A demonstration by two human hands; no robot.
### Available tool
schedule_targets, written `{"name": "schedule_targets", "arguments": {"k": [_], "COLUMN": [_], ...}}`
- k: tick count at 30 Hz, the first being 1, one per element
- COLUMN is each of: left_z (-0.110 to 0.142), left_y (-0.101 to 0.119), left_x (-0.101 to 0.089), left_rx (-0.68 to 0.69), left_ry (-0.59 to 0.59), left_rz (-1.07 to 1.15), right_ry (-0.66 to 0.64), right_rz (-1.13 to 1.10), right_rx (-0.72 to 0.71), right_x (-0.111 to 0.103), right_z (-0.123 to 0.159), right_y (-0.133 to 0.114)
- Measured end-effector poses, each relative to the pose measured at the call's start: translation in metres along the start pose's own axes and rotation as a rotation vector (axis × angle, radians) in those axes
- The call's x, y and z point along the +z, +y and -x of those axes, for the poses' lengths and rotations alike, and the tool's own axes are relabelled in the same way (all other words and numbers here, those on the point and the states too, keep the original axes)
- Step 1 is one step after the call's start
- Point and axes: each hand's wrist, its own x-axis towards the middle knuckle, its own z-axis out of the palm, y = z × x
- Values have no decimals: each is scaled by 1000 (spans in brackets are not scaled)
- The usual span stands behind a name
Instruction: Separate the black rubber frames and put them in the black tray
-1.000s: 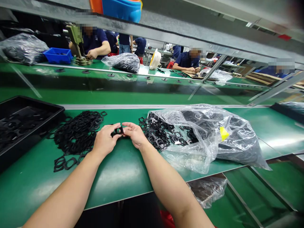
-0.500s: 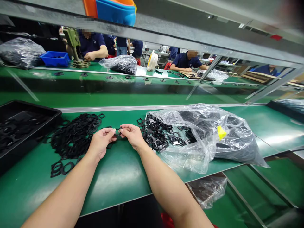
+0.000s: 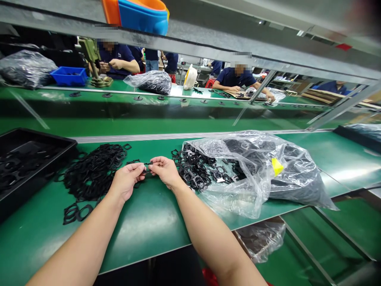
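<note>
We pinch a black part point(image 3: 147, 163), left fingers point(image 3: 136, 170), right fingers point(image 3: 157, 167); yellow-patched clear bag point(image 3: 297, 178) and tray point(image 3: 47, 172) hold dark pieces point(image 3: 195, 174)!

The worktop point(image 3: 151, 222) is plain green; the pinched part point(image 3: 148, 163), the left ring-shaped parts point(image 3: 92, 171) and the tray point(image 3: 38, 180) beyond them are black. A yellow tag point(image 3: 277, 167) brightens the clear bag point(image 3: 297, 178) at right; the far bin point(image 3: 69, 77) is blue.
</note>
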Motion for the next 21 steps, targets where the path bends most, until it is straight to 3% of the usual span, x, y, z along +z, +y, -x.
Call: {"name": "schedule_targets", "arguments": {"k": [8,17,21], "left_z": [-2,-2,-5], "left_y": [-2,-1,-2], "left_x": [-3,0,-3], "left_rx": [-82,-42,-15], "left_ry": [-92,-9,14], "left_rz": [128,180,168], "right_ry": [-3,25,-36], "right_rz": [-33,-24,-55], "right_rx": [15,3,40], "right_x": [0,1,-1], "right_z": [0,1,2], "right_y": [-2,-3,-2]}}
